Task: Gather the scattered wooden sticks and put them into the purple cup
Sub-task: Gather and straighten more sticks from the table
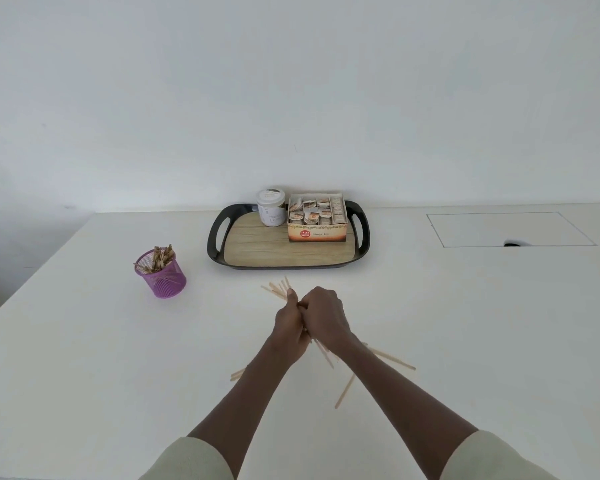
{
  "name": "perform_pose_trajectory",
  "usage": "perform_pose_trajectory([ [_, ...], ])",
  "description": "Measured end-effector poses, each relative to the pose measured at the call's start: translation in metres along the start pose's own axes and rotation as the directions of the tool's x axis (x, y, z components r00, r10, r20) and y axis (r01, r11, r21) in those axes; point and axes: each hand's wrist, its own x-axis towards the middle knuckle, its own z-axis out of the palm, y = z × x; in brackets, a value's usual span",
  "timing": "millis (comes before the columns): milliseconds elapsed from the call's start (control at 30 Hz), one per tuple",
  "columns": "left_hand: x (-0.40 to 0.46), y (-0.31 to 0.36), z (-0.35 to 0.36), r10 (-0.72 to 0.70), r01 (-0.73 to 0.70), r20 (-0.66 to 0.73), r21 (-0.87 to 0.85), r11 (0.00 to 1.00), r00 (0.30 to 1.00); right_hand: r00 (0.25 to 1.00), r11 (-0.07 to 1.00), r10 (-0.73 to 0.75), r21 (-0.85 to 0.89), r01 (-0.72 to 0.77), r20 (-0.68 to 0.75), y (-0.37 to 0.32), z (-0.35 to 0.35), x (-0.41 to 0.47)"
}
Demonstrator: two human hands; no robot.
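Wooden sticks (277, 290) fanned beyond both hands' joined grip (302, 308).

Tray (215, 237) as landmark: jar (271, 207) on its back left, tea box (317, 219) on its back right. Cup (160, 273) left of tray, sticks inside. Both hands (309, 315) before tray, bundled sticks (276, 289) between them. Loose sticks (394, 359) nearer still. Hatch (506, 228) right of tray.

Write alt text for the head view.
Both hands, left hand and right hand, grip a bundle of wooden sticks over a white table; a few sticks lie loose. A purple cup stands left, a tray behind.
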Motion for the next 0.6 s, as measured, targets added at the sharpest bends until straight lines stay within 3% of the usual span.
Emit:
perform_pose_trajectory([
  [133, 0.003, 0.001, 0.0, 0.03, -0.038, -0.11, -0.07, 0.997, 0.993, 1.0, 0.992, -0.004, 0.126, 0.003, 0.004, 0.003, 0.005, -0.002],
  [233, 0.009, 0.003, -0.001, 0.052, -0.077, -0.24, -0.097, 0.992, 0.969, 0.988, 0.983, -0.152, 0.113, 0.147, 0.04, 0.01, 0.005, -0.003],
  [333, 0.014, 0.008, 0.001, 0.081, -0.133, -0.365, -0.118, 0.984, 0.928, 0.979, 0.973, -0.183, 0.126, 0.193, -0.087, 0.022, 0.004, 0.0],
  [400, 0.014, 0.012, 0.004, 0.093, -0.176, -0.418, -0.165, 0.971, 0.904, 0.976, 0.984, -0.08, 0.143, 0.11, -0.201, 0.029, 0.005, 0.001],
  [467, 0.016, 0.016, 0.007, 0.117, -0.217, -0.448, -0.177, 0.96, 0.886, 0.97, 0.967, 0.09, 0.254, -0.031, -0.227, 0.034, 0.007, 0.001],
  [533, 0.016, 0.017, 0.011, 0.15, -0.243, -0.46, -0.15, 0.958, 0.875, 0.952, 0.881, 0.267, 0.439, -0.18, -0.146, 0.038, 0.008, -0.002],
  [600, 0.014, 0.017, 0.016, 0.202, -0.271, -0.463, -0.088, 0.958, 0.863, 0.923, 0.685, 0.382, 0.659, -0.311, 0.039, 0.039, 0.012, -0.005],
])
